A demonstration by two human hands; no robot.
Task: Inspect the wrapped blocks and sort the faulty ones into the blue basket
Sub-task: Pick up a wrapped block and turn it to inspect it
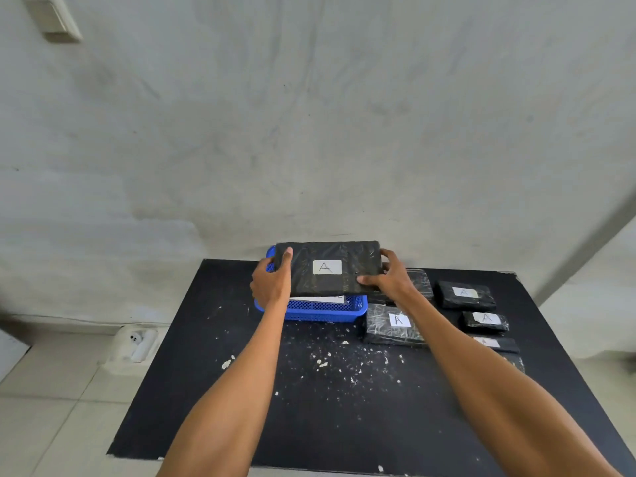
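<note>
While my left hand (pixel 272 280) and right hand (pixel 385 275) grip its short ends, thumbs on top, the wrapped block (pixel 328 268) sits at frame centre above the blue basket (pixel 323 309). Long axis runs left-right; its "A" label faces up, upright to me. The block hides most of the basket. Further blocks (pixel 464 294) lie right of centre on the black table (pixel 309 425); white crumbs (pixel 344 366) below.

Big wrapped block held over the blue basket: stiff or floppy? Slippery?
Probably stiff: the block spans flat between the left hand and right hand with no sag. Its surface looks glossy and wrinkled, so edge grips may slide. It is a flat slab, so unlikely to roll.
</note>
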